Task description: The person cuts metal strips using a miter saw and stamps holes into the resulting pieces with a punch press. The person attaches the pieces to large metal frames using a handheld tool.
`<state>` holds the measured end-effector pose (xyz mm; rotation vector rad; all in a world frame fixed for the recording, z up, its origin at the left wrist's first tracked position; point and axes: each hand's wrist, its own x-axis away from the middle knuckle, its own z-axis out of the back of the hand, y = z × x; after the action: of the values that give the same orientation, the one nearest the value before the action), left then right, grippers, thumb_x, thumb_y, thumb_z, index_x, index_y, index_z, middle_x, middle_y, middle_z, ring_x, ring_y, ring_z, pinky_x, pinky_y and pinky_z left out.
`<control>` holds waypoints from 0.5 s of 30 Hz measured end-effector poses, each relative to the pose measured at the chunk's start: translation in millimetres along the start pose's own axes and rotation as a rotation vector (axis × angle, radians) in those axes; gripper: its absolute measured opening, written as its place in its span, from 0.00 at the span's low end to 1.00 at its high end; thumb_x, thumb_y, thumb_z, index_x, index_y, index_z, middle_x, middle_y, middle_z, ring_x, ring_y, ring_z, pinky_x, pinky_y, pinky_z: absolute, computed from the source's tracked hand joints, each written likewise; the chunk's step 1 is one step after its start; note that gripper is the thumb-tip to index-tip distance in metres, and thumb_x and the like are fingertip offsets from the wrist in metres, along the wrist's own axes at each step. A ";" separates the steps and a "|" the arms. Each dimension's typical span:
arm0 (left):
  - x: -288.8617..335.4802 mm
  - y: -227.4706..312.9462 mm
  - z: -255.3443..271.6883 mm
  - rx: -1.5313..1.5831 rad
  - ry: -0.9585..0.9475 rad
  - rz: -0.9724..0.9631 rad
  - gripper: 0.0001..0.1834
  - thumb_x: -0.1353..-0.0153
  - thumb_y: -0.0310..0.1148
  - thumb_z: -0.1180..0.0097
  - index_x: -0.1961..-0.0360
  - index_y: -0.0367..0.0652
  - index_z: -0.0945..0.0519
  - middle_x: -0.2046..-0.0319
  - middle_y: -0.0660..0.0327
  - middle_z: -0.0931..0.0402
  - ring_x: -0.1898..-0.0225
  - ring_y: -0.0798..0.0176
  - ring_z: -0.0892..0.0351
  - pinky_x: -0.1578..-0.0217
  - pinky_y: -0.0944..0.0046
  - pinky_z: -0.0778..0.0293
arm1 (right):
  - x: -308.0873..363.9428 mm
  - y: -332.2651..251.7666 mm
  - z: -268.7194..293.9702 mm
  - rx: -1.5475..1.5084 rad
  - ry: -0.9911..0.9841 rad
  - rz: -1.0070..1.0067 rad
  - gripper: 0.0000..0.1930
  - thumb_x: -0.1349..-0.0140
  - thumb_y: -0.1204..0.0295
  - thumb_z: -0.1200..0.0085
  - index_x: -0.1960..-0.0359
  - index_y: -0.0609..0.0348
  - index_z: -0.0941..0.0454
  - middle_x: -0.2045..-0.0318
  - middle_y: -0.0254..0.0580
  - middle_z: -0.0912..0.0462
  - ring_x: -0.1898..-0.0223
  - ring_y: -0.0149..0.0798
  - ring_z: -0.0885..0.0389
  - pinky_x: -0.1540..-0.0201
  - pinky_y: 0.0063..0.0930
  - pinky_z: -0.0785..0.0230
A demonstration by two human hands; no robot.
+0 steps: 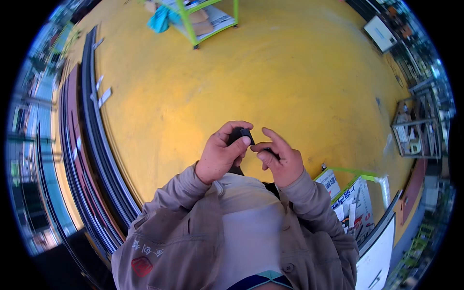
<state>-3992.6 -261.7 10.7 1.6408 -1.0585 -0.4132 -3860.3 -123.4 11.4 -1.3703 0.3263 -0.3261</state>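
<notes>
Item: small black block-like piece, exact kind not discernible, held in front of the wearer's torso, above the yellow floor. Left hand: thumb laid on the piece, forefinger curled round its far side, fingers closed on it in a pinch. Right hand: just beside the piece, forefinger raised, thumb and another finger close together and pointing toward it; whether they touch it, or grip the dark patch beneath them, cannot be told. Adjacent stock: long dark metal profiles at left; green-framed cart ahead; printed carton at lower right. Risks, as judged: the piece may slip if the left thumb eases, since no other support shows; a sideways push from the right fingers could twist it loose; a drop would probably end on the floor.
</notes>
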 end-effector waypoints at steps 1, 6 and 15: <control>-37.7 17.1 0.5 -0.035 -0.017 0.012 0.14 0.34 0.27 0.48 0.48 0.39 0.29 0.71 0.65 0.29 0.79 0.76 0.33 0.81 0.75 0.34 | -28.3 3.9 19.3 -0.210 0.046 -0.147 0.16 0.34 0.72 0.48 0.47 0.63 0.29 0.61 0.46 0.17 0.77 0.28 0.25 0.75 0.21 0.30; -220.2 84.5 -12.1 -0.214 -0.100 0.076 0.14 0.37 0.24 0.48 0.49 0.39 0.29 0.73 0.65 0.31 0.80 0.76 0.33 0.82 0.75 0.34 | -150.4 46.6 125.5 -0.497 0.316 -0.323 0.15 0.29 0.70 0.58 0.46 0.63 0.31 0.58 0.51 0.18 0.82 0.24 0.31 0.81 0.15 0.40; -543.5 129.3 5.6 -0.153 0.145 0.060 0.09 0.35 0.26 0.49 0.53 0.41 0.27 0.74 0.65 0.29 0.79 0.76 0.31 0.81 0.74 0.33 | -422.9 183.1 305.0 -0.766 0.332 -0.398 0.15 0.32 0.75 0.56 0.45 0.63 0.33 0.55 0.56 0.20 0.70 0.40 0.16 0.75 0.25 0.25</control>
<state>-4346.6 170.2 -6.3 1.4766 -0.9417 -0.3224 -4113.5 354.6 -101.8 -2.1457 0.4795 -0.8219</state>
